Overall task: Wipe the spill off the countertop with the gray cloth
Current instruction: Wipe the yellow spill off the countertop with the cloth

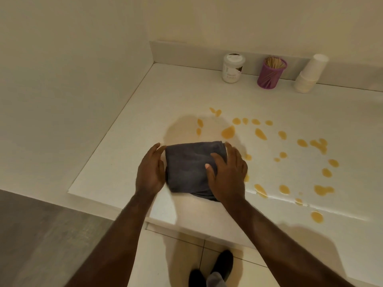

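A folded gray cloth lies flat on the white countertop, near its front edge. My left hand rests against the cloth's left side, fingers together and pointing away from me. My right hand lies on the cloth's right part, thumb on top and fingers curved over its right edge. An orange spill is scattered in many drops and small puddles behind and to the right of the cloth, reaching the front edge at the right.
Against the back wall stand a white jar, a purple cup of toothpicks and a stack of white paper cups. A wall bounds the counter on the left. Below the front edge are floor tiles and my feet.
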`<state>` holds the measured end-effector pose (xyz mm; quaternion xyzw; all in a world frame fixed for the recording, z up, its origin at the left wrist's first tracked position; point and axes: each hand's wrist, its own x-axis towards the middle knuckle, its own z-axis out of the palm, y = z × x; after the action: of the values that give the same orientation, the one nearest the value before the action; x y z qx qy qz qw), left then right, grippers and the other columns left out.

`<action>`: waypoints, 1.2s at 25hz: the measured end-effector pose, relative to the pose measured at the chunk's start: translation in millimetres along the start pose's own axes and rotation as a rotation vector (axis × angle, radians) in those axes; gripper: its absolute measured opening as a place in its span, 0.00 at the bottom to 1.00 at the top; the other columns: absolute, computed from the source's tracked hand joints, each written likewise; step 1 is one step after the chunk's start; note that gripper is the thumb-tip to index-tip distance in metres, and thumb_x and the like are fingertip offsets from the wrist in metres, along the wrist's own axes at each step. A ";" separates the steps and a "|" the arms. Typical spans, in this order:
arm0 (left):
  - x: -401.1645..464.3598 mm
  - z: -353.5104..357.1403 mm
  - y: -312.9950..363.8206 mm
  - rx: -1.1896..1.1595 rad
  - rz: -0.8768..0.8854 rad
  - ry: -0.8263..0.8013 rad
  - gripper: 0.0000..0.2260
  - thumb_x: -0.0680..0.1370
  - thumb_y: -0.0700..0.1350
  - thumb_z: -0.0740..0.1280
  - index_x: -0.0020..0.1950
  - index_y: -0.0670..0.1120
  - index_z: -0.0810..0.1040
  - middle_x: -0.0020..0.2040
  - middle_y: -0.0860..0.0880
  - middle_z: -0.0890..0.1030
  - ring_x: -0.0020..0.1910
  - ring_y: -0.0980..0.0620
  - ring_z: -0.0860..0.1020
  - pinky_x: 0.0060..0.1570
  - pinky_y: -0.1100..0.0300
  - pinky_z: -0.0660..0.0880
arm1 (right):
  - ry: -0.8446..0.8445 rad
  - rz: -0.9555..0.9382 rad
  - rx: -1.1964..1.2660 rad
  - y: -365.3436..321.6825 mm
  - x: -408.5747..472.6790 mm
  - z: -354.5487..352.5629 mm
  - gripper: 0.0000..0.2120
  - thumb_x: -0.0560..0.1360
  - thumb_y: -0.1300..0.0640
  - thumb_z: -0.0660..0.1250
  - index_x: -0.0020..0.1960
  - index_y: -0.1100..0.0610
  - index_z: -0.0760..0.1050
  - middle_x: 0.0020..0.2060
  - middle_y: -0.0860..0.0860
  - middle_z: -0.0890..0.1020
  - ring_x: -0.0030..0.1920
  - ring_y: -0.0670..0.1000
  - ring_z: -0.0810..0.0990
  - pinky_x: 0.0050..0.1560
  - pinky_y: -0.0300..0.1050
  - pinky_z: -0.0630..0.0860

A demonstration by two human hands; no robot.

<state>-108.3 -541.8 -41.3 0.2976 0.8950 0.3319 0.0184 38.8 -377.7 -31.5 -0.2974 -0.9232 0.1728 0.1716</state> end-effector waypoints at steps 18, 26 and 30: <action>5.9 21.3 -23.1 0.141 0.038 -0.062 0.21 0.82 0.50 0.53 0.76 0.49 0.61 0.77 0.45 0.62 0.77 0.46 0.56 0.74 0.51 0.46 | -0.235 0.045 -0.333 19.0 11.6 38.6 0.40 0.70 0.24 0.35 0.78 0.39 0.49 0.80 0.50 0.50 0.79 0.62 0.45 0.70 0.76 0.40; 5.6 22.0 -21.9 0.205 0.060 -0.098 0.24 0.81 0.54 0.48 0.76 0.49 0.62 0.77 0.45 0.61 0.77 0.46 0.55 0.76 0.45 0.50 | -0.270 -0.071 -0.267 -14.7 56.7 62.6 0.41 0.69 0.21 0.43 0.78 0.38 0.48 0.80 0.52 0.50 0.79 0.63 0.43 0.69 0.78 0.40; 4.9 21.3 -20.8 0.174 0.059 -0.070 0.23 0.81 0.54 0.49 0.75 0.49 0.62 0.77 0.46 0.62 0.77 0.46 0.55 0.76 0.46 0.49 | -0.274 0.066 -0.291 30.9 69.6 38.4 0.42 0.67 0.21 0.39 0.78 0.38 0.47 0.80 0.51 0.48 0.79 0.62 0.43 0.68 0.79 0.41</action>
<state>-118.2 -539.3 -69.6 0.3359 0.9099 0.2429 0.0138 -15.4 -320.1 -63.4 -0.3230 -0.9428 0.0819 -0.0060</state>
